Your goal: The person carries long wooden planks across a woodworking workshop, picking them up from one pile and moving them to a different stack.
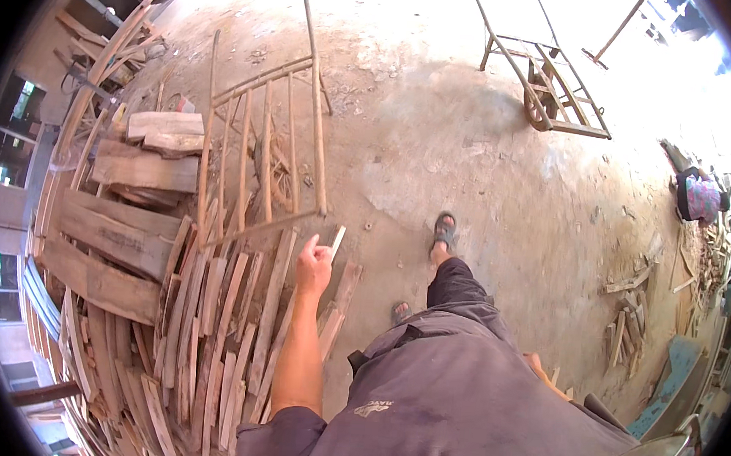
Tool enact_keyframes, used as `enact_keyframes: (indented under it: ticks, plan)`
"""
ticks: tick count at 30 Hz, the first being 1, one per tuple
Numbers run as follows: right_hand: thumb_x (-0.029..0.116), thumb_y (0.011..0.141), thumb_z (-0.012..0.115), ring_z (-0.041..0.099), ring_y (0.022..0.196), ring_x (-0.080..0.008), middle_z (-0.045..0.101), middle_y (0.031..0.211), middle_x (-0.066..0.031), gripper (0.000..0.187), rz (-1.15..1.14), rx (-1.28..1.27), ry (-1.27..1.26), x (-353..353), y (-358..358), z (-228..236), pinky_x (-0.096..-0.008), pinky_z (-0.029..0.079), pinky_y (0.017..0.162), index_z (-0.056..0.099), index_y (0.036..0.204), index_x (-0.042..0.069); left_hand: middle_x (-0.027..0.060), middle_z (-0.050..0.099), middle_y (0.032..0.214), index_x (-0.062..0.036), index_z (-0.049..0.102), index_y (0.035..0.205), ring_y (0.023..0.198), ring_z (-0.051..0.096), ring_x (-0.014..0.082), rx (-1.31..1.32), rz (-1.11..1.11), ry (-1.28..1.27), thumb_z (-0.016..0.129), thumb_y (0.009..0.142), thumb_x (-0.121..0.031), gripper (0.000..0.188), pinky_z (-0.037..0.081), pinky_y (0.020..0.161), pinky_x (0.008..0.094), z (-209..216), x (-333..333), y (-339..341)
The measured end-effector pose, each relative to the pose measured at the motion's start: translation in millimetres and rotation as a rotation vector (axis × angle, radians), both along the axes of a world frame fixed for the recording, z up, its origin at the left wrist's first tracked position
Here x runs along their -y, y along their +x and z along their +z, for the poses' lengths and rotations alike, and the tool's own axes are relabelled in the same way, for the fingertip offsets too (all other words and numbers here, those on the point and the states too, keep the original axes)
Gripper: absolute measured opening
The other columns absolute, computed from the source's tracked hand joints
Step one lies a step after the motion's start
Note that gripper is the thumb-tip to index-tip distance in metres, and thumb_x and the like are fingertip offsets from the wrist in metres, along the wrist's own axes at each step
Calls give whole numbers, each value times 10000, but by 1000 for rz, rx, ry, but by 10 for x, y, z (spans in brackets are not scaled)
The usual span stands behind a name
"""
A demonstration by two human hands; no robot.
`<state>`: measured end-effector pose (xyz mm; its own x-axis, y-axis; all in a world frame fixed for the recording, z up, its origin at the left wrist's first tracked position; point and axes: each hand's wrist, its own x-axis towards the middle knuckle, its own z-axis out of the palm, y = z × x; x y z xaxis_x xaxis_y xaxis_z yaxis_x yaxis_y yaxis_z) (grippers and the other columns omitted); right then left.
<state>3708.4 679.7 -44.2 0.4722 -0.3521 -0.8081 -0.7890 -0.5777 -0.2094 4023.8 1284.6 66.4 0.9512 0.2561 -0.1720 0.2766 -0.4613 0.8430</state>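
My left arm reaches forward over stacked timber, and my left hand (315,263) is closed with its fingers curled. A short pale wooden strip (338,240) shows right beside the knuckles; whether the hand grips it cannot be told. Under the forearm lie many long, narrow wooden planks (237,304), side by side. Just ahead of the hand stands a slatted wooden frame (266,153) with long side poles. Only a bit of my right hand (536,364) shows past my dark shirt; its fingers are hidden.
Wide rough boards (127,237) lie at the left. A wooden cart with a wheel (553,97) stands far right on the dirt floor (421,156). Scrap wood (628,331) and a blue board (669,376) lie at the right. A person (698,196) is bent over at the far right edge.
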Motion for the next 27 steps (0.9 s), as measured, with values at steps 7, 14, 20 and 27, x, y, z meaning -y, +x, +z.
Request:
enact_keyframes:
  ticks: [7,14,20,27]
  plan:
    - [274,844,597,677,984,-369,699,1032,-214,365,168,33,131,85,2426,-437,-426,532,837,722,1108,56,252,690,1069,54,534,1341,1017,676,368,-350,-228,142,565,883,-231,541,524,877,421,-135,761,1515]
    - [198,801,595,712,837,-270,735,946,-185,452,127,419,97,177,6945,297,-373,546,769,681,1216,42,287,666,1125,77,623,1207,1084,652,367,-781,354,-83,648,829,-228,487,494,945,426,-683,302,674]
    - [150,906,586,637,782,-138,699,1017,-115,447,-110,700,538,-514,9762,1253,-265,485,688,559,1296,-67,237,701,967,25,694,1042,840,692,331,-969,444,54,623,787,-178,334,539,779,408,-917,150,972]
    - [167,853,607,711,864,-251,727,910,-198,327,577,584,285,-568,10910,406,-361,551,800,696,1124,7,252,642,1228,-23,574,1355,1218,569,385,-945,39,138,611,785,-243,612,461,1006,424,-1298,456,3976]
